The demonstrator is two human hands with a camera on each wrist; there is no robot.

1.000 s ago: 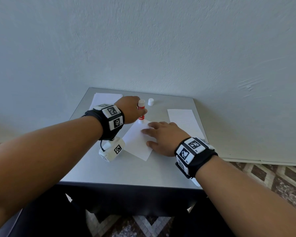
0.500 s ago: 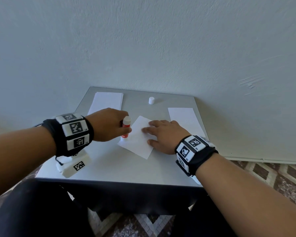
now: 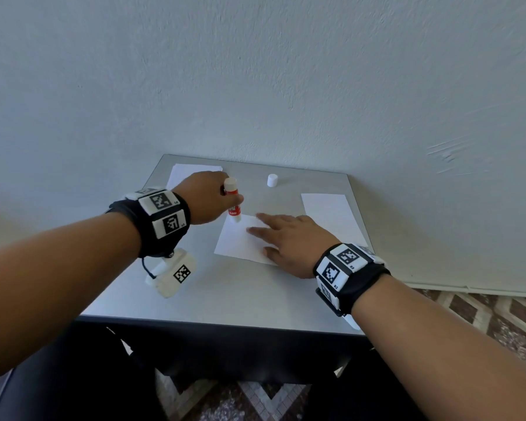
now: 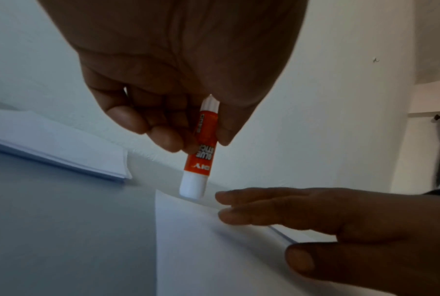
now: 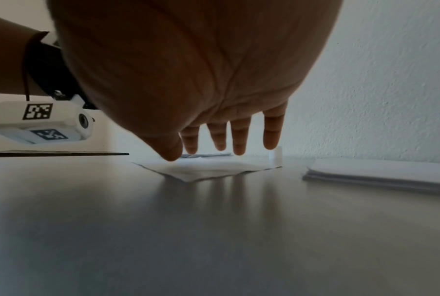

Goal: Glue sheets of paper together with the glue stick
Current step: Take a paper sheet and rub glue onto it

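Note:
A white sheet of paper (image 3: 239,241) (image 4: 213,250) (image 5: 208,168) lies tilted at the table's middle. My left hand (image 3: 207,197) (image 4: 168,120) grips a red and white glue stick (image 3: 234,200) (image 4: 199,154), upright, its white tip down at the sheet's far left corner. My right hand (image 3: 286,238) (image 4: 327,220) (image 5: 226,136) lies flat on the sheet's right part with straight fingers, holding it down. The stick's white cap (image 3: 272,180) (image 5: 275,155) stands apart near the table's back edge.
A paper stack (image 3: 331,214) (image 5: 380,174) lies at the table's right side, another stack (image 3: 189,174) (image 4: 56,148) at the back left, partly behind my left hand. The grey table (image 3: 225,299) stands against a pale wall. Patterned floor shows below.
My left hand carried the glue stick from the sheet's near left edge back up to its far left corner. The right hand stayed flat on the sheet.

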